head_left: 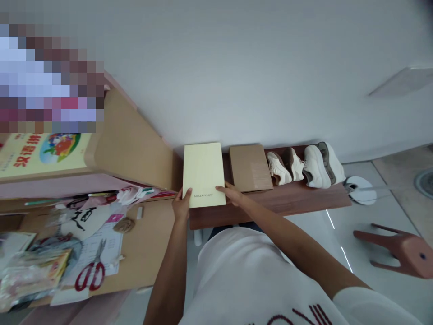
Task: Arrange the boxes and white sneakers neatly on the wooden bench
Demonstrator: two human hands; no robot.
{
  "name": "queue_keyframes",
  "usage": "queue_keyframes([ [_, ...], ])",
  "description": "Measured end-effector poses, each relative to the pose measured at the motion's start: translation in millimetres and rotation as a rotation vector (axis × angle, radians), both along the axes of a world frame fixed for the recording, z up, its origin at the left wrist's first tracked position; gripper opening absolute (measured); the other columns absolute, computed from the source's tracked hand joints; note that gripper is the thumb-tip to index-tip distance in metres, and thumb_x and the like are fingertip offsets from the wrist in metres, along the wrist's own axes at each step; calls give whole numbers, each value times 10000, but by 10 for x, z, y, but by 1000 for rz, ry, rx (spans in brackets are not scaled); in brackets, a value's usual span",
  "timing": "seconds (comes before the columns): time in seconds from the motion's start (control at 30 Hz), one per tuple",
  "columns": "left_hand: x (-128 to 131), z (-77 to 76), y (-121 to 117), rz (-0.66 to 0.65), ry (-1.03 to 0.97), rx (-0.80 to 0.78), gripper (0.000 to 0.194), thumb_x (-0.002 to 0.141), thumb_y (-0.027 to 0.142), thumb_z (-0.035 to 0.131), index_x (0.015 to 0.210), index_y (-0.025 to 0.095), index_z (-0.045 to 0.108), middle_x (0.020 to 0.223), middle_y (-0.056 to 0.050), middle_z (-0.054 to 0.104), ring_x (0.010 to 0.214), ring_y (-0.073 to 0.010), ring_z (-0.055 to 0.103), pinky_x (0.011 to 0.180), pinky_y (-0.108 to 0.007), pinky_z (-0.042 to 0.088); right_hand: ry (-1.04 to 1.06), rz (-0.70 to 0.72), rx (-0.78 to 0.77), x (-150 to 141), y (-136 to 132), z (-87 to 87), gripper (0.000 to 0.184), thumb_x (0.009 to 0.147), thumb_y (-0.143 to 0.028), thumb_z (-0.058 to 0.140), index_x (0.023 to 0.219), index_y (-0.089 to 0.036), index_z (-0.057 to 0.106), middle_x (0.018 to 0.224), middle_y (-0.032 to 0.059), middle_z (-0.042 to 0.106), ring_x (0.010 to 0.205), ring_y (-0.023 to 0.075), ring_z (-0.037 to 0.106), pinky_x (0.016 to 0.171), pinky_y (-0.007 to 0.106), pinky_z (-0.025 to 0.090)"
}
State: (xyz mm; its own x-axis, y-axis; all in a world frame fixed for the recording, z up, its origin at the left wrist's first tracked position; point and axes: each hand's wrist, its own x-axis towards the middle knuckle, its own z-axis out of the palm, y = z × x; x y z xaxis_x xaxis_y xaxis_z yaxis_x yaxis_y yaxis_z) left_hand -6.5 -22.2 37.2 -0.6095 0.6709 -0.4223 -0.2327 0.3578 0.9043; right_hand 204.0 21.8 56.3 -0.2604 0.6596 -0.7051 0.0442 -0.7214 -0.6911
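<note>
A pale yellow box (204, 169) lettered MEIZHIYUAN lies at the left end of a reddish-brown wooden shelf (270, 203) against the wall. My left hand (181, 205) grips its near left corner, thumb on top. At the right edge, my right hand (232, 194) holds the same box with the thumb over the lid; the other fingers are mostly hidden along its side. Just right of it sits a plain brown cardboard box (250, 167), apart from the yellow one. Beyond that stand beige-and-brown shoes (280, 169) and white sneakers (316, 167).
On the left, a cluttered desk (152, 234) holds red-handled scissors (90, 276), papers and plastic bags (34, 275). A tan panel (131, 140) rises beside it. A brown stool (412, 255) lies on its side on the floor at right, near a white round object (363, 190).
</note>
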Motion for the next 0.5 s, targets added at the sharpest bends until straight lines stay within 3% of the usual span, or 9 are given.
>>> queue_keyframes([
  [0.27, 79, -131, -49, -30, 67, -48, 416, 763, 375, 831, 1110, 158, 754, 1129, -114, 770, 1051, -241, 731, 950, -361, 585, -3, -26, -60, -8, 27, -255, 467, 862, -395, 694, 1297, -285, 567, 1227, 90, 723, 1093, 288, 687, 855, 511, 602],
  [0.5, 97, -205, -7, -30, 76, -48, 390, 779, 349, 817, 1115, 165, 745, 1125, -112, 770, 1059, -237, 728, 969, -360, 571, -24, -57, -22, -81, 79, -396, 461, 917, -316, 637, 1355, -217, 536, 1277, 115, 707, 1113, 252, 693, 939, 494, 586],
])
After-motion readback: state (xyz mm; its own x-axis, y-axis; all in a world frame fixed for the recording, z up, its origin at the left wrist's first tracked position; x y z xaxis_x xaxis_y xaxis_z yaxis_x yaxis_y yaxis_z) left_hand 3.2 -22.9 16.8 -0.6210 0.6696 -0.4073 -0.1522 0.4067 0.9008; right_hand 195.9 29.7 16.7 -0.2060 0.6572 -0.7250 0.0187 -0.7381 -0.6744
